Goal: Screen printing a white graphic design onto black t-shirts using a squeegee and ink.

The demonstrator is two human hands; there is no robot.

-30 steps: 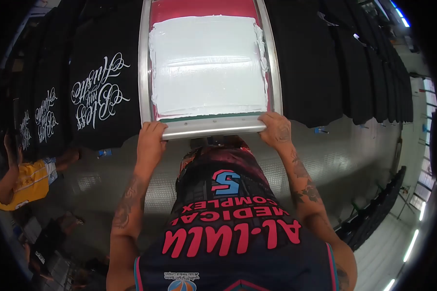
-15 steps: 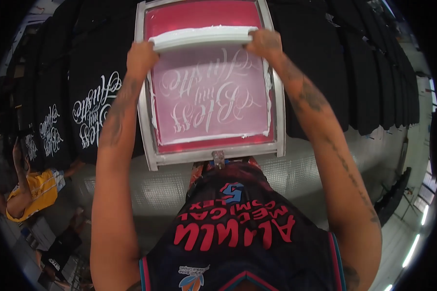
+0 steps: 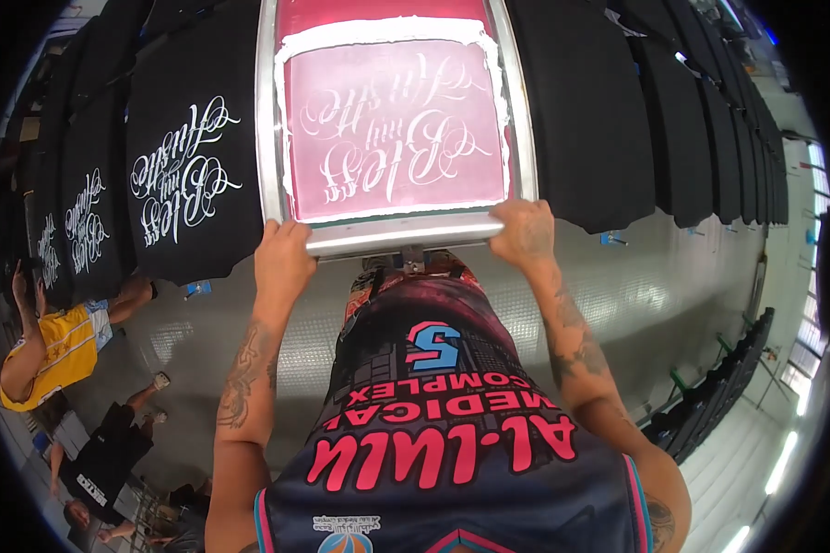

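A screen-printing frame (image 3: 406, 236) with a silver metal rim spans the upper middle. My left hand (image 3: 286, 251) is closed on its near left corner, and my right hand (image 3: 526, 230) grips the near right corner. Pink-red mesh (image 3: 309, 83) fills the frame, with script lettering showing through it. White ink (image 3: 387, 33) lies in a thick band at the far end and in thinner ragged lines along the sides and near edge. The squeegee does not show in this view.
Black shirts (image 3: 194, 83) with white script lie to the left; unprinted black shirts (image 3: 576, 111) stretch away to the right. A person in yellow (image 3: 60, 359) and another in black (image 3: 111, 461) are at the lower left. Grey textured floor (image 3: 618, 276) runs below the shirts.
Both hands have left the squeegee near the frame's far end and come back to the near corners. The squeegee has gone from view, leaving a band of white ink.
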